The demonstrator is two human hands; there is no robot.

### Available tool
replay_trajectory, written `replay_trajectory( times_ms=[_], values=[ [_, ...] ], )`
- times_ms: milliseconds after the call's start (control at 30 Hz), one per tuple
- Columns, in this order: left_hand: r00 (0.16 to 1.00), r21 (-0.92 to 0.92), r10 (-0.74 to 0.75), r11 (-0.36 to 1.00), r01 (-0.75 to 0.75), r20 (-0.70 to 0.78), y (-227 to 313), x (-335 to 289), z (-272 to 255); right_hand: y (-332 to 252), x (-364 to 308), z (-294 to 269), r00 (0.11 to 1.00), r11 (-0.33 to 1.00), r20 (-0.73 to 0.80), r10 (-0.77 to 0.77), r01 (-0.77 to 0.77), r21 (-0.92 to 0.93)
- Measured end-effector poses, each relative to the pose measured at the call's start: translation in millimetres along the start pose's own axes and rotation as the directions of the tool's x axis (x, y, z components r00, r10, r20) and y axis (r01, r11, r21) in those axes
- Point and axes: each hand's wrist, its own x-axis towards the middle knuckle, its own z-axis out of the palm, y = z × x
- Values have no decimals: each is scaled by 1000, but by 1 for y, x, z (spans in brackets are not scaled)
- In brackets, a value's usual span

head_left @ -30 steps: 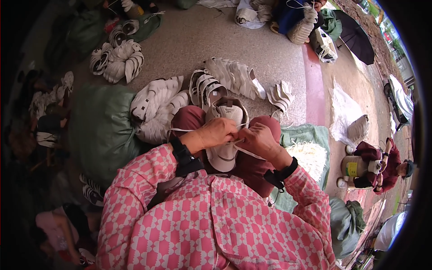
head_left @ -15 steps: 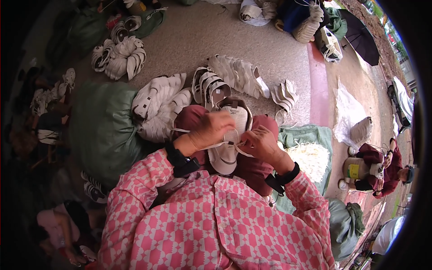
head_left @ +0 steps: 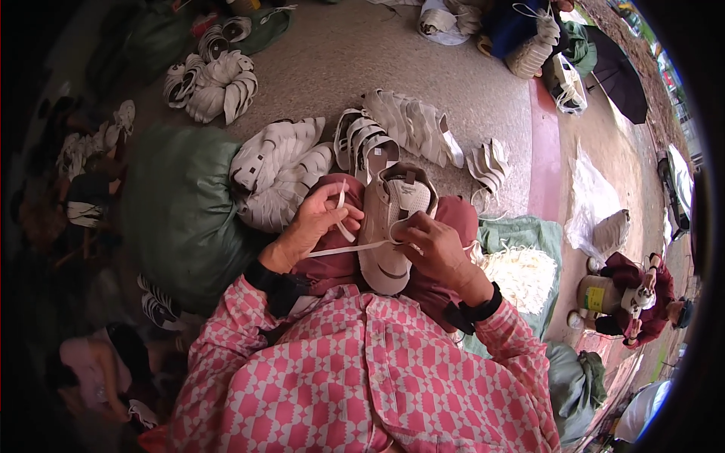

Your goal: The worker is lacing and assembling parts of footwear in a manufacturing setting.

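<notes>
A beige shoe [head_left: 385,268] rests between my knees, its toe toward me and its tongue [head_left: 411,198] standing up. To its left, my left hand [head_left: 311,226] pinches a white shoelace [head_left: 343,251] with the fingers bent. One part of the lace sticks up past the fingertips, and another stretches across to the shoe's front. My right hand [head_left: 438,245] lies at the right side of the lace opening, thumb and finger closed on the lace by the eyelets. Its curled fingers hide part of that grip.
Stacked shoe uppers [head_left: 276,170] lie beyond my knees, beside a big green sack [head_left: 181,211]. To the right, a bundle of white laces [head_left: 521,275] lies on green cloth [head_left: 547,238]. Another person [head_left: 646,302] sits farther right, and a person [head_left: 98,370] bends at lower left.
My left hand has moved left, away from the shoe, drawing the lace out sideways. My right hand has stayed by the eyelets. The whole view has shifted slightly.
</notes>
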Motion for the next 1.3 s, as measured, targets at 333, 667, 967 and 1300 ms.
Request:
replay_trajectory(
  times_ms=[333, 667, 967, 1300],
  values=[
    [980, 382, -130, 922, 63, 151, -14, -3, 25, -9, -9, 6, 823, 538, 210, 529, -516, 667],
    [998, 885, 37, 462, -62, 50, -12, -7, 43, -18, -9, 5, 798, 472, 276, 536, -554, 685],
    [873, 854, 354, 278, -441, 335, -22, 4, 38, -12, -9, 6, 791, 431, 294, 536, -556, 710],
    [782, 859, 414, 2, -512, 466, -42, 16, 46, 1, -8, 13, 770, 380, 322, 551, -575, 725]
  ],
)
